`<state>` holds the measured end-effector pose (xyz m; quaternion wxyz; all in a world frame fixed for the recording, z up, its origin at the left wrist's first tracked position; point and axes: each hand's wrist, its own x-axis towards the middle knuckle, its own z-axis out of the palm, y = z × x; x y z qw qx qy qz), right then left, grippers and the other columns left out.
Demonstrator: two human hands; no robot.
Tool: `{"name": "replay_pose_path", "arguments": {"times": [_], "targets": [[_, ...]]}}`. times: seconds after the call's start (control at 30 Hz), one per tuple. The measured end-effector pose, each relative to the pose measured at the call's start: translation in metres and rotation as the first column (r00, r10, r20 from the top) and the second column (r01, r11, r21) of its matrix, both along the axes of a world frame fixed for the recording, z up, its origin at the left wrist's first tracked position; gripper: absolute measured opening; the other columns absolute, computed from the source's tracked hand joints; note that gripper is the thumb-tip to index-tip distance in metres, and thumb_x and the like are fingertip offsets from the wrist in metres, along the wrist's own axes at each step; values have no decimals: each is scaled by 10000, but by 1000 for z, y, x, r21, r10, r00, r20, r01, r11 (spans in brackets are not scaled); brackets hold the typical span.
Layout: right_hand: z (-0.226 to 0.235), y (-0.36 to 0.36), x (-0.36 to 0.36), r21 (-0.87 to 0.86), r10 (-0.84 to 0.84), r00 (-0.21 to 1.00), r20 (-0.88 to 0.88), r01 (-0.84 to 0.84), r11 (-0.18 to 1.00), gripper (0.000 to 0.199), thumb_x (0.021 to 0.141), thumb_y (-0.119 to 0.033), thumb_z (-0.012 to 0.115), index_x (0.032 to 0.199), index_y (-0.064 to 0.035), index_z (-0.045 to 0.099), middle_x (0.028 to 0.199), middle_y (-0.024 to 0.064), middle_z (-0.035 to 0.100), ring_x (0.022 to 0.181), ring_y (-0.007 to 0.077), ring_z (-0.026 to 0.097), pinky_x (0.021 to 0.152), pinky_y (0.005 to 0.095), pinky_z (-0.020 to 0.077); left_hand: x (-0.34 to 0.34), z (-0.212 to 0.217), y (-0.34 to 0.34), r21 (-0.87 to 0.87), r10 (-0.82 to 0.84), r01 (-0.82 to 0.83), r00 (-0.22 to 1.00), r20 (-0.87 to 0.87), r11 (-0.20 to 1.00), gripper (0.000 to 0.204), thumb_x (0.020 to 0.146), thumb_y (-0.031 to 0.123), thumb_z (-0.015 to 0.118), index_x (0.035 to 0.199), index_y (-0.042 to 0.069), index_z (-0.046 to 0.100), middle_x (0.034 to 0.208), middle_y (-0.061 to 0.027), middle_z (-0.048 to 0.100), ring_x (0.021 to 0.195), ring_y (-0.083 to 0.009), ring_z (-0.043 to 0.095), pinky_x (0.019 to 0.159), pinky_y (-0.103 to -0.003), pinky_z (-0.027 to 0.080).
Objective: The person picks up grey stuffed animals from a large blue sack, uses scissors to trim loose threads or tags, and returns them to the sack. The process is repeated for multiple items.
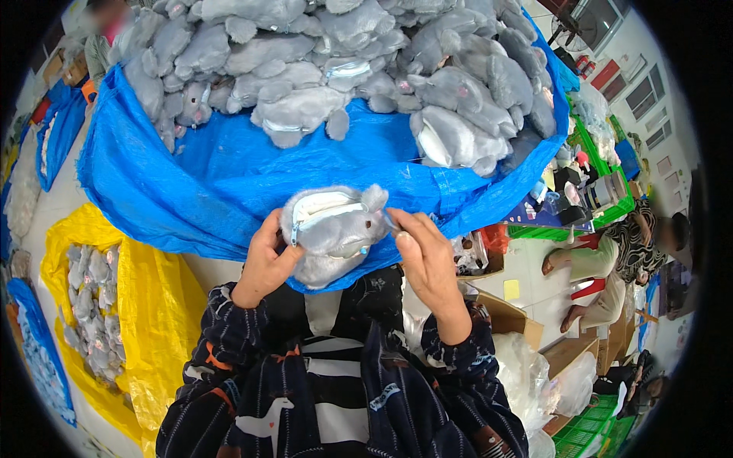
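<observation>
Near the blue tarp [229, 175], left hand [263, 263] cups a grey plush toy [336, 233]; right hand [427, 259] pinches its side (a slip could drop it).

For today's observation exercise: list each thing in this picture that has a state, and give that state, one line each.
Grey plush toy: held up in both hands, white opening facing the camera.
Left hand: gripping the toy's side.
Right hand: fingers pinched at the toy's ear end.
Blue tarp sack: open, heaped with grey plush toys.
Yellow sack: open, partly filled.
</observation>
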<state>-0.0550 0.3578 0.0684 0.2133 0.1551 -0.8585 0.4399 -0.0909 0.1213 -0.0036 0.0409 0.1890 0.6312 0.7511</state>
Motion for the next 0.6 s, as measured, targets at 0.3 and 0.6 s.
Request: {"name": "replay_pose_path", "arguments": {"times": [0.3, 0.6], "targets": [[3, -11, 4, 90, -100, 994, 37, 96, 991, 249, 859, -190, 638, 1020, 0, 644, 796, 124, 591, 620, 266, 578, 539, 323, 449, 3, 2, 2, -79, 26, -28, 999, -22, 997, 447, 799, 29, 582, 1216, -26, 430, 1124, -106, 547, 1063, -172, 529, 919, -318, 424], [-41, -15, -34, -475, -7, 988, 153, 80, 876, 347, 838, -191, 681, 1086, 31, 581, 909, 79, 618, 752, 126, 552, 655, 255, 457, -11, 17, 9, -275, 155, -212, 964, -215, 938, 540, 785, 50, 612, 1286, 11, 416, 1200, -152, 527, 1124, -258, 506, 956, -367, 399]]}}
